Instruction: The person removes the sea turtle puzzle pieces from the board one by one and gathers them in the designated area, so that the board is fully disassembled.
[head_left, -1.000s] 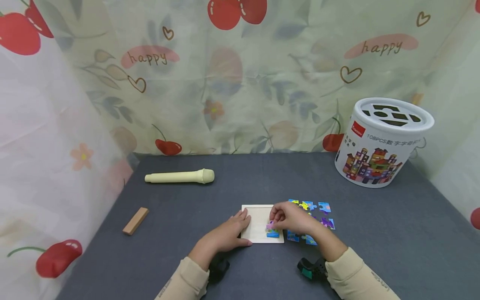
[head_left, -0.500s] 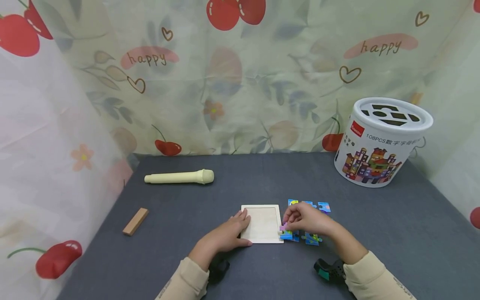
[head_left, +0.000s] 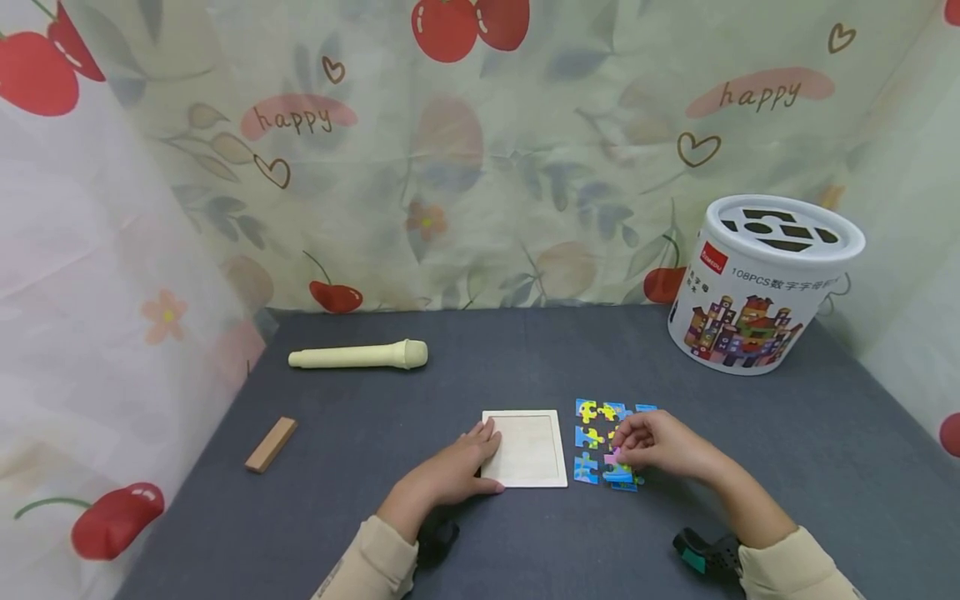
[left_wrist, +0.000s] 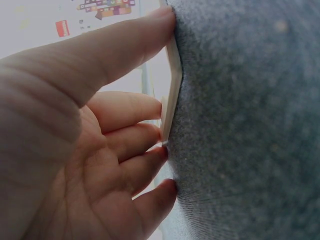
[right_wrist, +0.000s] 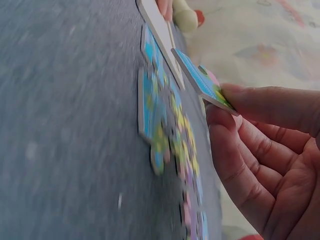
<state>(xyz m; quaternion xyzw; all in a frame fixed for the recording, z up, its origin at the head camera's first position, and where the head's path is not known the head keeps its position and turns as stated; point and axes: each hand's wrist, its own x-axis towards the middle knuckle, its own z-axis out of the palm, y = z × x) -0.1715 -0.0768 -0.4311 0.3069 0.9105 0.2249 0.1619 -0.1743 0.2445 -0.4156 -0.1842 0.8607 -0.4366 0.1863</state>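
My right hand [head_left: 667, 446] pinches a puzzle piece [right_wrist: 200, 77] between thumb and index finger; the piece is blue with pink and green parts. In the right wrist view it is held tilted above the loose puzzle pieces [right_wrist: 155, 107] on the table, which are patterned in blue, yellow and purple. From the head view, the hand covers part of their right side. A pale wooden puzzle tray [head_left: 527, 454] lies left of the pieces, its recess bare. My left hand [head_left: 450, 467] rests at the tray's left side, fingertips on its left edge and thumb at its near corner.
A cream toy microphone [head_left: 360, 356] lies at the back left. Nearer, on the left, is a small wooden block [head_left: 271, 444]. A large white bucket [head_left: 757, 292] with a slotted lid stands at the back right, close to the patterned cloth backdrop [head_left: 480, 167].
My right hand has moved right with the pinched piece, from above the tray to above the loose pieces. The left hand and the tray stay in place.
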